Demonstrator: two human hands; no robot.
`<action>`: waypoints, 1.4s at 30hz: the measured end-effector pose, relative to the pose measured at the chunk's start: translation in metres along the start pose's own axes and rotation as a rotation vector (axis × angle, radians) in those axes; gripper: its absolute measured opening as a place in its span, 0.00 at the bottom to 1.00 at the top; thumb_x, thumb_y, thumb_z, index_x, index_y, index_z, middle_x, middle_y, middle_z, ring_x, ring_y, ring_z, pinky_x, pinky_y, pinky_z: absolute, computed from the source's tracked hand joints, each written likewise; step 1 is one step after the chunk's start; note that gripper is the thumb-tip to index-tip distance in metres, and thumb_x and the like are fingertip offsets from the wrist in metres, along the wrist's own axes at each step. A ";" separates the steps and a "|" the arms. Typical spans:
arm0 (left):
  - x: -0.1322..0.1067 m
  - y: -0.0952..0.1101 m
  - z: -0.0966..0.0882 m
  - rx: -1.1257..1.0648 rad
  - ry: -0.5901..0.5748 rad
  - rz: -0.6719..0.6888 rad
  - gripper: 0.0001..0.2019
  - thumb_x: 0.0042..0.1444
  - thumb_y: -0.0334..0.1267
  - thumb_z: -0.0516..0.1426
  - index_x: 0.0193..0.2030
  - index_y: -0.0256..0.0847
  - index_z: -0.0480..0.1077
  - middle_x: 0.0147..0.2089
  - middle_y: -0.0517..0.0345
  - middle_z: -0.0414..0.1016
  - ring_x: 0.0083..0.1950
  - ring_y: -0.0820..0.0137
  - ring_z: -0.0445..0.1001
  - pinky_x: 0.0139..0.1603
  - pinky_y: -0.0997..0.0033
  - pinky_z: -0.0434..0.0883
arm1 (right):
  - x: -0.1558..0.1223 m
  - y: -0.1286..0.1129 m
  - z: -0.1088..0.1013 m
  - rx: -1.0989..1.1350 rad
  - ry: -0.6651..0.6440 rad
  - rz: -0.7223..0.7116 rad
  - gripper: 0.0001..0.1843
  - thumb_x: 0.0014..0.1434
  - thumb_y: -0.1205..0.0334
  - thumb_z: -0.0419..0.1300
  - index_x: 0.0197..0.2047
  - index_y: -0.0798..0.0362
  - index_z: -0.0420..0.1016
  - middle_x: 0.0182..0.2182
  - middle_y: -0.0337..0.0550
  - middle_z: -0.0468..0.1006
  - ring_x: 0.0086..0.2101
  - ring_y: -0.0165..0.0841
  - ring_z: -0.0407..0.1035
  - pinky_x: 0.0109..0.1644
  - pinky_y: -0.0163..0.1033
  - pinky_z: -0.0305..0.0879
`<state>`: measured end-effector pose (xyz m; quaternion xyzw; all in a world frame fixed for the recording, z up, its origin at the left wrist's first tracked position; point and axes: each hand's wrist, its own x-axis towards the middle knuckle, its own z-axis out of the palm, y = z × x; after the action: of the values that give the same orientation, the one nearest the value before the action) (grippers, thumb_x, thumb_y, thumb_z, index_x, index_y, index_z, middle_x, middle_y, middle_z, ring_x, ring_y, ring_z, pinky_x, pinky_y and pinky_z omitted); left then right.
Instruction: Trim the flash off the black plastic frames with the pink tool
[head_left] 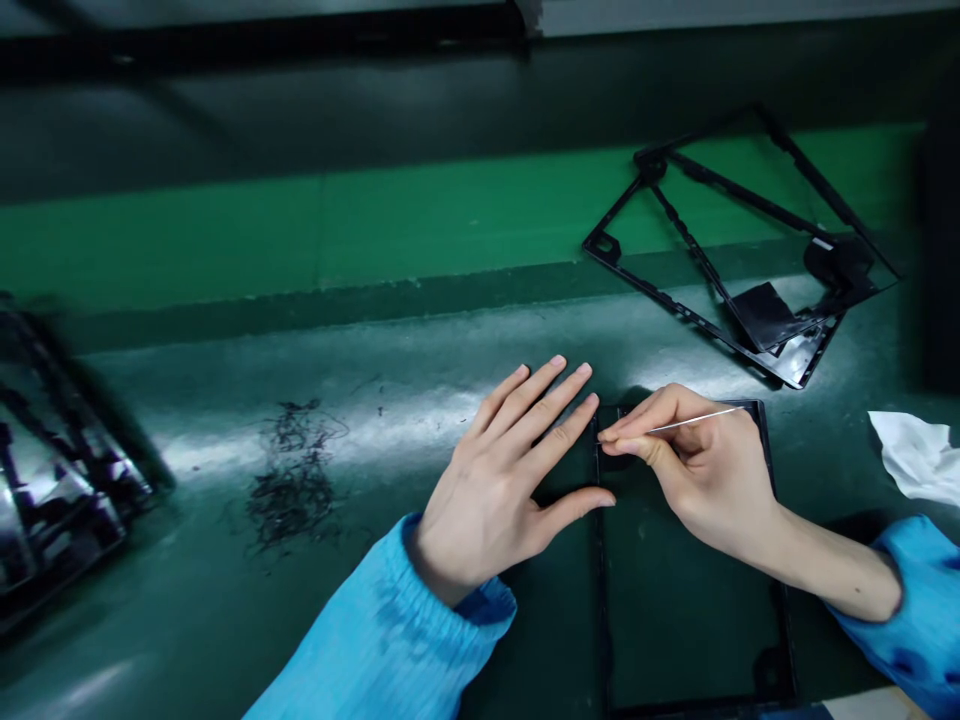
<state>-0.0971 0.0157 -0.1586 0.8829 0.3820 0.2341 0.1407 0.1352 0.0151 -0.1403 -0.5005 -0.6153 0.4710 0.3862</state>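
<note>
A black rectangular plastic frame (784,640) lies flat on the green table, partly under my hands. My left hand (517,470) is open, its fingers stretched out and its thumb and fingertips at the frame's left bar. My right hand (697,460) pinches a thin metal needle-like tool (694,421) between thumb and fingers. The fingertips are at the upper left corner of the frame. The tool's working tip is too small to make out clearly.
Two or more black plastic frames (667,292) lie overlapped at the upper right. Thin black shavings (292,490) lie in a pile left of my left hand. Several black frames (60,470) are stacked at the far left. A white crumpled tissue (919,455) sits at the right.
</note>
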 end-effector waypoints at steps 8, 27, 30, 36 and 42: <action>0.000 0.000 0.001 -0.002 0.004 -0.003 0.36 0.72 0.58 0.63 0.76 0.35 0.66 0.78 0.35 0.70 0.83 0.45 0.62 0.82 0.36 0.63 | -0.001 0.001 0.001 0.007 -0.008 -0.003 0.10 0.69 0.72 0.66 0.36 0.50 0.85 0.37 0.43 0.89 0.39 0.37 0.88 0.43 0.40 0.86; 0.000 0.000 0.001 -0.006 0.004 -0.002 0.35 0.72 0.58 0.63 0.75 0.35 0.66 0.78 0.34 0.70 0.84 0.45 0.62 0.82 0.36 0.63 | -0.001 0.001 0.001 0.008 -0.018 0.017 0.10 0.69 0.70 0.66 0.36 0.50 0.85 0.36 0.44 0.89 0.38 0.39 0.88 0.43 0.42 0.87; 0.000 0.000 0.002 -0.004 0.007 -0.004 0.35 0.72 0.58 0.63 0.76 0.35 0.66 0.78 0.35 0.70 0.84 0.46 0.62 0.82 0.36 0.63 | -0.001 0.002 0.001 0.009 0.000 0.028 0.09 0.69 0.69 0.67 0.37 0.50 0.85 0.37 0.44 0.90 0.39 0.39 0.88 0.43 0.42 0.87; -0.001 -0.001 0.002 0.002 0.008 0.001 0.36 0.73 0.58 0.63 0.75 0.33 0.66 0.78 0.35 0.70 0.84 0.46 0.62 0.83 0.38 0.62 | -0.001 0.002 0.002 0.007 -0.008 -0.004 0.10 0.69 0.72 0.65 0.37 0.50 0.85 0.37 0.42 0.89 0.40 0.37 0.88 0.45 0.41 0.86; -0.002 -0.002 0.002 0.007 0.003 0.002 0.36 0.73 0.59 0.62 0.75 0.35 0.66 0.79 0.35 0.69 0.84 0.46 0.61 0.83 0.38 0.62 | -0.001 0.002 0.001 0.023 -0.025 0.002 0.10 0.69 0.72 0.66 0.36 0.50 0.84 0.36 0.42 0.89 0.38 0.37 0.88 0.43 0.40 0.85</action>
<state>-0.0981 0.0154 -0.1614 0.8834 0.3823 0.2342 0.1369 0.1348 0.0143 -0.1429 -0.4907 -0.6140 0.4846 0.3839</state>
